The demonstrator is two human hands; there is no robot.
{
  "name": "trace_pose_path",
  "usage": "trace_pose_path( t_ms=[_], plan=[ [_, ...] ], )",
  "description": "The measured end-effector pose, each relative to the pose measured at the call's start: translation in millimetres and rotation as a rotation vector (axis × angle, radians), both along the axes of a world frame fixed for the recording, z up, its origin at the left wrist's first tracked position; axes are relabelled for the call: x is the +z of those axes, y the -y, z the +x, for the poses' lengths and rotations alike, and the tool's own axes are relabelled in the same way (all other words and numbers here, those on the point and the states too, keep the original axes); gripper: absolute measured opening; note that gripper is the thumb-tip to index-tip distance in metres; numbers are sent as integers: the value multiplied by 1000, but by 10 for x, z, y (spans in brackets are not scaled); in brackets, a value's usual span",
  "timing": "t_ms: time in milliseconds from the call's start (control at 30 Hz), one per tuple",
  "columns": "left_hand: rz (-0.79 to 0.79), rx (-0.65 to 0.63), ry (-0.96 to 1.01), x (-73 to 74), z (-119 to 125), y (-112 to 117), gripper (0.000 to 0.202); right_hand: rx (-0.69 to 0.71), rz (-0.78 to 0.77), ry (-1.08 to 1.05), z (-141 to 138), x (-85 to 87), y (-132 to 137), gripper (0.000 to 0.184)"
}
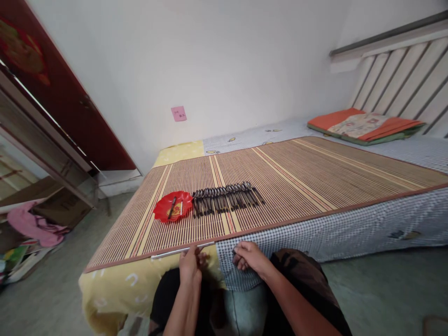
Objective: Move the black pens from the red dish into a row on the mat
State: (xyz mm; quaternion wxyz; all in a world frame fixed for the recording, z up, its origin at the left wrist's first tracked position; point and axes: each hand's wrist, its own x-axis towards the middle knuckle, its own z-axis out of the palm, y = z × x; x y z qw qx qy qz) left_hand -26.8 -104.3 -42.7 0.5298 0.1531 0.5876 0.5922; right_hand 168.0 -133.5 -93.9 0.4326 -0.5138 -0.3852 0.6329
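Observation:
My left hand is at the near edge of the bed, fingers curled together beside a long thin white strip. Whether they grip the strip or something smaller cannot be told. To its right, my right hand is closed, with a small dark bit showing at its fingertips, too small to name. Beyond both hands, a row of several dark pens lies side by side on the striped mat. Left of the row sits a red scalloped plate holding a dark pen and a thin white piece.
The mat covers a bed with a yellow and checked sheet. A folded orange cloth lies at the far right by the slatted headboard. On the floor at left are a cardboard box and pink cloth.

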Motion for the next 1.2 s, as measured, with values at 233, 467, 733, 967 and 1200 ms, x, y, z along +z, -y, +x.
trace_pose_path(
  t_ms=[233,467,733,967,1200],
  plan=[
    [-10,12,-48,-55,202,26,27,8,-4,3,-32,-56,-18,30],
    [14,12,-86,-129,467,15,23,14,3,4,-21,-75,-12,32],
    [44,32,-129,-198,644,-43,23,16,22,10,8,-86,-8,34],
    [18,-13,-169,-209,609,-36,18,39,14,45,25,-104,-23,36],
    [-7,-62,-234,-205,540,-45,17,37,24,52,32,-87,-9,36]
  ],
)
